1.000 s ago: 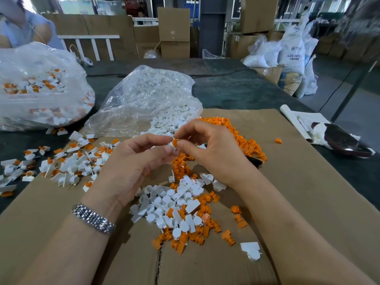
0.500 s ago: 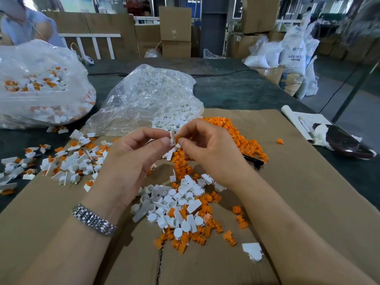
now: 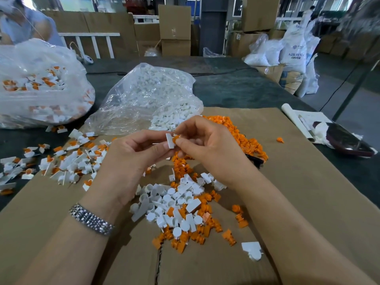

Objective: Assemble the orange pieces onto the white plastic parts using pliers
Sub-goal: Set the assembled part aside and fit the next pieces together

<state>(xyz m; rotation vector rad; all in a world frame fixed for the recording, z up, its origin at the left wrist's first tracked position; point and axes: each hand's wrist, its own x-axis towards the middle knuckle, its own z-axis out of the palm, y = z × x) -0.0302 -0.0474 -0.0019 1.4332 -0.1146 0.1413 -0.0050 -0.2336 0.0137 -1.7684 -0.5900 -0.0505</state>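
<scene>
My left hand [image 3: 131, 159] pinches a small white plastic part [image 3: 170, 140] between thumb and fingers. My right hand [image 3: 207, 149] pinches an orange piece [image 3: 176, 138] and holds it against that white part, above the cardboard sheet [image 3: 287, 202]. Below my hands lies a mixed pile of loose white parts [image 3: 174, 204] and orange pieces [image 3: 185, 239]. A larger heap of orange pieces [image 3: 246, 140] spreads behind my right hand. The black handle of the pliers [image 3: 254, 160] peeks out from under that heap, mostly hidden by my right hand.
Assembled white-and-orange parts [image 3: 67, 163] lie scattered at the left. A clear bag of white parts [image 3: 148, 97] sits behind my hands, and a bag of assembled parts [image 3: 37, 85] at far left. A dark dish on paper [image 3: 345, 140] lies at right. A person [image 3: 22, 23] stands at the back left.
Both hands have stayed together at the same spot, turning slightly; the white part now shows more plainly between the fingertips with the orange piece pressed on its side.
</scene>
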